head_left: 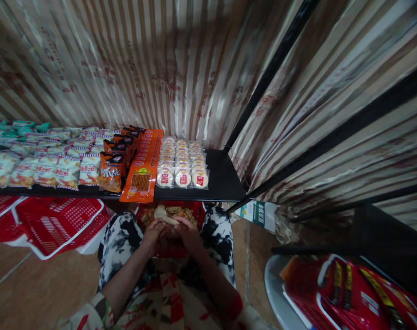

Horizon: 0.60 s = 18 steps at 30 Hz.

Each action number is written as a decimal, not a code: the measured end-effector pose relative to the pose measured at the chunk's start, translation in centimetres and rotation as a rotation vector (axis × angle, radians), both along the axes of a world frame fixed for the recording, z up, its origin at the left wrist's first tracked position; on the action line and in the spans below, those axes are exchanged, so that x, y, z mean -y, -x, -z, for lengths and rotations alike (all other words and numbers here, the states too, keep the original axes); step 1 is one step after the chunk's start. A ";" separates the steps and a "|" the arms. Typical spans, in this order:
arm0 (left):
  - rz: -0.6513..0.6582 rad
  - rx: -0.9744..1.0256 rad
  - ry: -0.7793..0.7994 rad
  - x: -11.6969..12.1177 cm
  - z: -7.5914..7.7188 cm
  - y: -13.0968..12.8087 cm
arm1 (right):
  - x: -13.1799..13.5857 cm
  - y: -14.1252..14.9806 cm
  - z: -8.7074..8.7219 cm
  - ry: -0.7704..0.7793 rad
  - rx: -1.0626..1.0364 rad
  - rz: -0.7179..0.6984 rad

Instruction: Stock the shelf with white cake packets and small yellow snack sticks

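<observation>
Between my knees, my left hand [153, 233] and my right hand [188, 233] are closed around some pale, whitish packets [163, 214]. Their exact kind is blurred, though the colour resembles the round white snacks on the shelf. Just below them is a red basket [200, 211] with several yellowish packets [182, 212] inside. On the black shelf in front, round white snacks in clear wrappers [183, 178] stand in three rows. An orange snack packet [139, 183] lies left of them, its near end over the shelf edge.
Black-and-orange bags [111, 172] and white bags [68, 172] fill the shelf's left part. Red baskets [62, 224] sit below left. Slanting black metal bars [273, 75] cross on the right, before a striped curtain [180, 68]. A red basket with packets [353, 288] stands lower right.
</observation>
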<state>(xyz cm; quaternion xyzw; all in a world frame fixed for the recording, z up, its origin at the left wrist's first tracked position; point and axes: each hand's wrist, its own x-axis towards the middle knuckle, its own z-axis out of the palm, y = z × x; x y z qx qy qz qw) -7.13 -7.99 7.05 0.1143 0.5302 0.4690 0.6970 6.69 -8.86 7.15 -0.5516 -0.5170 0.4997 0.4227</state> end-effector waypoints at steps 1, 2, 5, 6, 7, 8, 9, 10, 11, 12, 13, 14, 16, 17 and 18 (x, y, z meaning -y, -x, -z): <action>-0.007 0.026 -0.009 0.0 -0.2 0.0 | 0.1 -0.1 -0.1 -0.033 0.019 -0.005; -0.014 0.037 -0.016 -0.1 -0.5 0.0 | 0.2 -0.2 -0.2 -0.072 0.043 -0.005; -0.019 0.029 -0.025 -0.2 -1.2 0.1 | 0.5 -0.5 -0.1 -0.177 0.138 0.033; -0.011 0.031 -0.027 -0.2 -1.4 0.2 | 0.6 -0.6 0.0 -0.194 0.168 0.051; 0.002 0.040 -0.026 -0.2 -1.7 0.2 | 0.7 -0.7 0.1 -0.202 0.195 0.068; 0.015 0.051 -0.023 -0.2 -1.9 0.2 | 0.7 -0.8 0.2 -0.203 0.221 0.083; 0.026 0.061 -0.018 -0.1 -2.2 0.3 | 0.8 -0.9 0.3 -0.202 0.241 0.095; 0.036 0.070 -0.015 -0.1 -2.5 0.3 | 0.8 -1.0 0.4 -0.198 0.254 0.105; 0.045 0.076 -0.015 0.0 -2.7 0.3 | 0.9 -1.1 0.5 -0.194 0.259 0.115; 0.051 0.078 -0.018 0.0 -2.8 0.4 | 0.9 -1.1 0.6 -0.191 0.260 0.126; 0.058 0.076 -0.026 0.1 -2.9 0.4 | 1.0 -1.2 0.7 -0.187 0.256 0.136; 0.064 0.074 -0.038 0.1 -3.0 0.4 | 1.0 -1.2 0.8 -0.181 0.247 0.142; 0.077 0.077 -0.062 0.2 -2.9 0.5 | 1.0 -1.3 0.9 -0.169 0.221 0.154; 0.086 0.081 -0.070 0.2 -2.7 0.6 | 1.0 -1.3 1.0 -0.163 0.208 0.160; 0.097 0.076 -0.083 0.2 -2.6 0.6 | 1.0 -1.4 1.1 -0.158 0.196 0.165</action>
